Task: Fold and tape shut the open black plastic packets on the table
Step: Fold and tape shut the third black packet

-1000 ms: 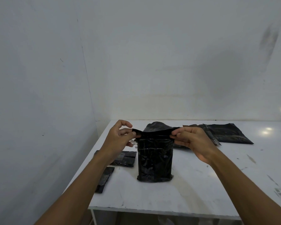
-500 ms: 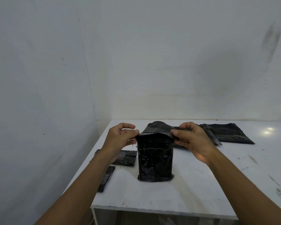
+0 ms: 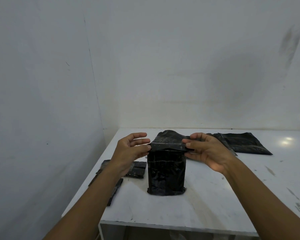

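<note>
Two hands on one black packet (image 3: 166, 172), standing upright mid-counter (image 3: 215, 196). Left hand (image 3: 131, 151) pinches the packet's folded top flap (image 3: 168, 146) at its 9 o'clock end; right hand (image 3: 208, 151) pinches the 3 o'clock end. Flat black packets (image 3: 241, 144) lie at 1 o'clock behind it. Small folded packets (image 3: 135, 168) sit at 9 o'clock, near the counter's edge.

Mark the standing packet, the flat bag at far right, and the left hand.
standing packet (image 3: 166, 172), head view, front face.
flat bag (image 3: 244, 143), head view, its middle.
left hand (image 3: 128, 153), head view, back of hand.
</note>
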